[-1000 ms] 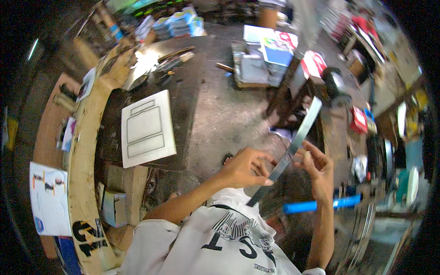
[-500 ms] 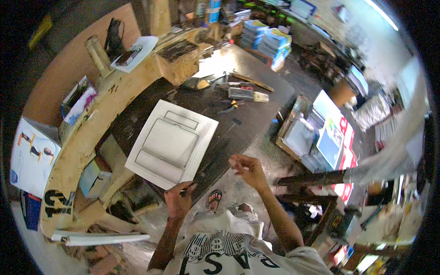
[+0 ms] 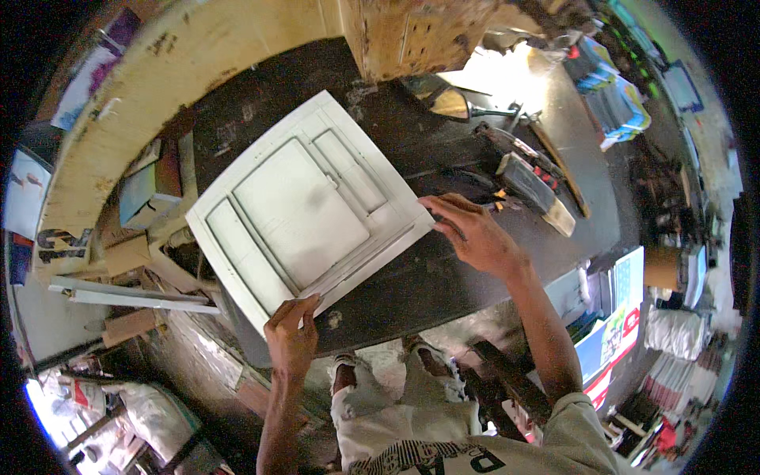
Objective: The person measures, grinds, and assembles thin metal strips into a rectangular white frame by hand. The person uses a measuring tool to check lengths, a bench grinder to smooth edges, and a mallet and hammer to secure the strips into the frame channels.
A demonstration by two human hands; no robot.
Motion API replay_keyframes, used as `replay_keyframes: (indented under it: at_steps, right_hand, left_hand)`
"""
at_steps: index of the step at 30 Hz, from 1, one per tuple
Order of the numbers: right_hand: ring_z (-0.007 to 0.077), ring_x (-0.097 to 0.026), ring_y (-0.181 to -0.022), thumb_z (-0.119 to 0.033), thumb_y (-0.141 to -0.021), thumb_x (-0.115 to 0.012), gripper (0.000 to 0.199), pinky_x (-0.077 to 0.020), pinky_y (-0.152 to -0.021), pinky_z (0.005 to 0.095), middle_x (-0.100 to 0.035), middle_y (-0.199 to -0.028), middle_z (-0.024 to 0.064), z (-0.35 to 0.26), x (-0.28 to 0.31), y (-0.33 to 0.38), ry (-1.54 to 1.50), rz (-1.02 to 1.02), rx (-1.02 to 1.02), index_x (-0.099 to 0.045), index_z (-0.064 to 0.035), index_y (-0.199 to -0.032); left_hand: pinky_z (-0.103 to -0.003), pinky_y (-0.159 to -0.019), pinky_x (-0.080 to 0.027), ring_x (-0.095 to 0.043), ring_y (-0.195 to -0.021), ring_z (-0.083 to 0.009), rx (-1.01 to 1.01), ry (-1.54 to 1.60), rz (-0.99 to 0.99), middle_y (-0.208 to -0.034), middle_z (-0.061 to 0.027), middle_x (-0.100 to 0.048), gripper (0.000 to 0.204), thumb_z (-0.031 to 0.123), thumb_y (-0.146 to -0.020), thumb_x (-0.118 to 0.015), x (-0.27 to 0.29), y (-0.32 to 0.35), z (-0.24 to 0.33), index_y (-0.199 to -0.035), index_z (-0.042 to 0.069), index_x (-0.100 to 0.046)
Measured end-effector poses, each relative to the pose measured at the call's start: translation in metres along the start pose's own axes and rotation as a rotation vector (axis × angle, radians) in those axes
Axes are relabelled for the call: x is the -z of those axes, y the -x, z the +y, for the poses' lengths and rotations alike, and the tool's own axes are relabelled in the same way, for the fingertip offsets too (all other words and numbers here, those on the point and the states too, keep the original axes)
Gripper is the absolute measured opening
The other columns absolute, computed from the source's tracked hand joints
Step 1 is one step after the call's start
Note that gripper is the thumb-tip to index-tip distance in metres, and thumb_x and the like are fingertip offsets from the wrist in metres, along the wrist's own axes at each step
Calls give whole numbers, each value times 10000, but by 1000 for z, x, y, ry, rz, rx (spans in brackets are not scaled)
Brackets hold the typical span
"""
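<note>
A white, nearly square panel [image 3: 297,214] with raised frames and recessed sections lies tilted toward me over a dark tabletop [image 3: 443,277]. At its near-left corner my left hand [image 3: 291,332] is closed on the edge, thumb and fingers pinching it. My right hand [image 3: 475,237] grips the right corner between thumb and fingertips, the other fingers bent. Beyond the right hand lie several tools: a long flat tool with a pale tip [image 3: 538,192], a wooden-handled rod [image 3: 564,170] and a tool with a yellowish rounded part [image 3: 450,103].
A curved yellowish wooden counter [image 3: 198,67] borders the table on the left and far side. Blue-and-white packs [image 3: 606,87] are stacked at the far right. A light blue box [image 3: 150,196] and white strips [image 3: 134,293] are at the left. Printed sheets [image 3: 613,317] lie at the right.
My right hand has come from beside the panel onto its right corner. My left hand stays at the near edge. The panel appears turned and larger, and the view has shifted closer.
</note>
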State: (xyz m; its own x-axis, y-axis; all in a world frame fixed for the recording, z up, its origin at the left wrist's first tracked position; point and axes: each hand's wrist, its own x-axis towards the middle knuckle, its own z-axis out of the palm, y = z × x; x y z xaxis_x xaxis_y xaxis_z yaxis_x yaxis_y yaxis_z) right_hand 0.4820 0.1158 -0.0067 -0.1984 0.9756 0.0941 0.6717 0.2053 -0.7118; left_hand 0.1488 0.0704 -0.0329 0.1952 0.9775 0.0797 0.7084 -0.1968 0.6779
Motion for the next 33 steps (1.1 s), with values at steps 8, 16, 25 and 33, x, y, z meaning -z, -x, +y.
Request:
replay_keyframes:
  at_steps: [8, 16, 25, 33]
  right_hand:
    - [298, -652, -940, 107, -795, -589, 399, -551, -821, 374, -668, -1031, 124, 56, -9, -26, 24, -219, 274, -664, -52, -1153]
    - [275, -674, -849, 135, -727, -608, 435, -558, -756, 356, -697, -940, 102, 58, -14, -31, -47, -191, 274, -706, -67, -1100]
    - [252, -685, -857, 135, -724, -618, 410, -569, -764, 346, -717, -948, 85, 60, -21, -27, -98, -108, 323, -724, -61, -1068]
    - [288, -662, -1008, 100, -739, -640, 464, -536, -883, 368, -696, -1080, 112, 52, -1, -16, 87, -85, 214, -679, -76, -1167]
  left_hand:
    - [-301, -676, -545, -700, -767, -220, 22, -137, 65, -836, -109, -717, 245, -111, -762, -679, -27, -12, 7, -931, 52, -748]
    - [-308, -673, -549, -697, -747, -223, -29, -216, 50, -807, -104, -711, 279, -136, -701, -701, -22, -10, -1, -917, 35, -745]
    - [-315, -665, -548, -694, -754, -230, -46, -223, 79, -802, -97, -707, 265, -123, -702, -712, -24, -8, -2, -890, 59, -752]
    - [-328, -653, -546, -682, -737, -236, -92, -226, 44, -787, -100, -692, 286, -138, -691, -700, -22, -12, -2, -906, 43, -749]
